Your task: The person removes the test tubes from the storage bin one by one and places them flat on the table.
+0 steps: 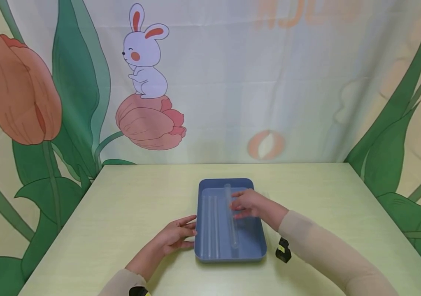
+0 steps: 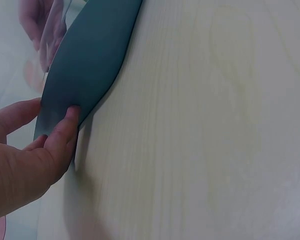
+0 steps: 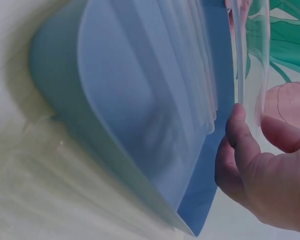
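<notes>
A blue rectangular tray (image 1: 251, 242) lies on the table, its long sides pointing away from me. My left hand (image 1: 175, 236) touches the tray's left wall with loosely extended fingers (image 2: 64, 132). Over the tray, my right hand (image 1: 249, 203) pinches a clear, see-through tube (image 1: 233, 234) between thumb and fingertips (image 3: 236, 117). That tube slants slightly, its far end near the tray's back rim. Several similar clear tubes (image 1: 216, 230) lie side by side along the tray's left half.
Pale wood-grain table (image 1: 140, 193) surrounds the tray. Faint see-through long outlines (image 3: 75, 175) show on the tabletop beside the tray's right wall in the right wrist view. Behind the table hangs a printed curtain (image 1: 214, 102) with a rabbit and tulips. Both wrists carry black cameras (image 1: 283, 250).
</notes>
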Available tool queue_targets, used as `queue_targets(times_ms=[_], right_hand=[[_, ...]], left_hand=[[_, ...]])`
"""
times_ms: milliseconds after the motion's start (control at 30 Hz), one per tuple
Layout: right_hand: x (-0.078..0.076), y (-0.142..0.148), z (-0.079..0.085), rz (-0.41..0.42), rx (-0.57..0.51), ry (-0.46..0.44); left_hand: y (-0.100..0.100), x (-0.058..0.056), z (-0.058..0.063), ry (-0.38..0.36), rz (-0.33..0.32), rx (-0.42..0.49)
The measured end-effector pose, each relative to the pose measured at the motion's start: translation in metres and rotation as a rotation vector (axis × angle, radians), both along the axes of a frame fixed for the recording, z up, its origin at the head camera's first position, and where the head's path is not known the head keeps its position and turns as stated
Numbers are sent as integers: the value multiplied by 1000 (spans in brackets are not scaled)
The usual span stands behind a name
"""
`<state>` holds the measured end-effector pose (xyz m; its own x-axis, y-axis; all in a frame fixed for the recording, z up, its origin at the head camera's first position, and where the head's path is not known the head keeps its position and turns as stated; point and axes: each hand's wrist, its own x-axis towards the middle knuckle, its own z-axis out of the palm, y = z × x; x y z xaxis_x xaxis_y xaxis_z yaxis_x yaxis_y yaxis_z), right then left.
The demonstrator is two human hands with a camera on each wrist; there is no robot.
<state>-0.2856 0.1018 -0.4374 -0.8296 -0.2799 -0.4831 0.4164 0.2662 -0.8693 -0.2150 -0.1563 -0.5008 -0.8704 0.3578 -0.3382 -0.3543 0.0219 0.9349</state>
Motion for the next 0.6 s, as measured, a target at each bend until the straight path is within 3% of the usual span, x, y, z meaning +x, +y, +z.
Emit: queue_targets(times_ms=[600], right_hand=[[2, 38, 14, 59, 1, 64]], left_hand=[[2, -1, -1, -10, 18, -2]])
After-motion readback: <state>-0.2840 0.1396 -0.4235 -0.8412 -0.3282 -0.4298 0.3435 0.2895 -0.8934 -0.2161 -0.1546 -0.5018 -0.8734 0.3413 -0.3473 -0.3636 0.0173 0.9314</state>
